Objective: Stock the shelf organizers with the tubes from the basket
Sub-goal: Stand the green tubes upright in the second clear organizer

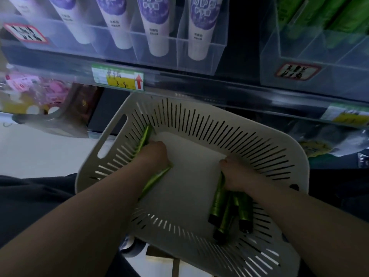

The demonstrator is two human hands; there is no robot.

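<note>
Both hands inside the white basket [111, 136]: left hand [155, 154] grasps a green tube [146, 136] against the left wall, right hand [236, 175] clutches three tubes [218, 204] (caps pointing near). Open floor between them; clear organizer [319, 56] far right.

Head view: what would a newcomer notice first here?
The white slotted plastic basket fills the centre, both hands inside: the left hand grips glossy green tubes by the left wall, and the right hand holds a bunch of dark-capped green tubes near the right. Above, white-and-purple tubes stand in a clear plastic shelf organizer; a second clear organizer at upper right holds blurred green items.
</note>
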